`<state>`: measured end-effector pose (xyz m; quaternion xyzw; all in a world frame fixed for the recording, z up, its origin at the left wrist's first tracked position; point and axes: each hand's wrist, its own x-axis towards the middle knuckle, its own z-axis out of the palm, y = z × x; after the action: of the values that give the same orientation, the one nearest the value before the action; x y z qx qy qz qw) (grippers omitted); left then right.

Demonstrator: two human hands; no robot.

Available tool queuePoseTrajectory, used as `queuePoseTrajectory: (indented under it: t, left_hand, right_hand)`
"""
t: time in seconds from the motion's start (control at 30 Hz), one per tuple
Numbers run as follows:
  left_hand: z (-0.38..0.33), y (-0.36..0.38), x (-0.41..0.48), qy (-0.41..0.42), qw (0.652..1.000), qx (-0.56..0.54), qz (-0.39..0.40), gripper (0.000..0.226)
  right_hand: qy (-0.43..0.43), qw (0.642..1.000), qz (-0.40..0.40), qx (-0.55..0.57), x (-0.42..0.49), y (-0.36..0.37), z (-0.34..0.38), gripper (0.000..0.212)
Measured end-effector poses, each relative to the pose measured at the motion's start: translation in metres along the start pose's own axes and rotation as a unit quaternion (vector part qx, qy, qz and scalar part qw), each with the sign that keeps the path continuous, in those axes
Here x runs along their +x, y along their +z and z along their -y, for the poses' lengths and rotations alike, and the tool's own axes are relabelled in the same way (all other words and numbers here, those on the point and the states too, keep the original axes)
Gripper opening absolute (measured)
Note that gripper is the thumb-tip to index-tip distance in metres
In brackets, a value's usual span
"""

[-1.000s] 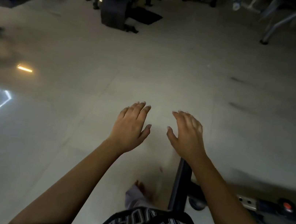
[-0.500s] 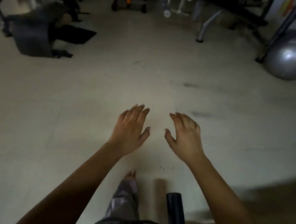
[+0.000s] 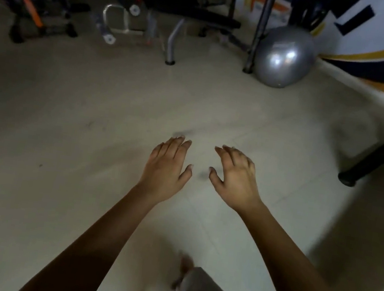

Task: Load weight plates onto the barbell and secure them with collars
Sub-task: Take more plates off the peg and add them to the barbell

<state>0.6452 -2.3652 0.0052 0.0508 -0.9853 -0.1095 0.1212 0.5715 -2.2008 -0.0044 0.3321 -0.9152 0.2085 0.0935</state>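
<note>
Swung nearer since earlier, one grey ball (image 3: 285, 57) sits beyond two empty, spread-fingered hands: left hand (image 3: 166, 169), right hand (image 3: 237, 178).

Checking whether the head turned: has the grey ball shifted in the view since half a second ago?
Yes. The grey ball now sits further left, nearer the middle, with the bench leg shifted left alongside it, so the view panned right.

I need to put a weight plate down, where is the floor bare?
Bare pale floor spreads ahead of the open left hand and right hand, out to the shiny grey exercise ball. Crowded: dark bench frames along the far edge, black angled stand on the right.
</note>
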Motion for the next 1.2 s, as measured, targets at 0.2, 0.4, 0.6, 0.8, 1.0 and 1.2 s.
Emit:
queuePoseTrajectory:
  t: [0.2,0.4,0.6,0.8,1.0,1.2]
  left_hand:
    - [0.037,0.042,0.162,0.041,0.999,-0.013,0.009,0.064]
    - [0.051,0.066,0.334,0.085,0.996,-0.03,0.022,0.063]
    - [0.064,0.107,0.494,0.134,0.99,-0.045,0.025,0.057]
    - [0.073,0.155,0.667,0.211,0.975,-0.065,0.036,0.053]
    - [0.064,0.182,0.824,0.294,0.951,-0.073,0.059,0.054]
    - [0.034,0.233,0.969,0.34,0.932,-0.097,0.079,0.055]
  right_hand:
    - [0.033,0.999,-0.023,-0.028,0.135,0.033,-0.074,0.052]
    - [0.066,0.996,-0.021,-0.051,0.27,0.043,-0.153,0.049]
    - [0.108,0.991,-0.039,-0.076,0.39,0.062,-0.237,0.048]
    - [0.179,0.977,-0.062,-0.097,0.517,0.079,-0.32,0.049]
    - [0.251,0.958,-0.083,-0.114,0.626,0.076,-0.393,0.05]
    - [0.317,0.935,-0.1,-0.126,0.712,0.074,-0.493,0.05]
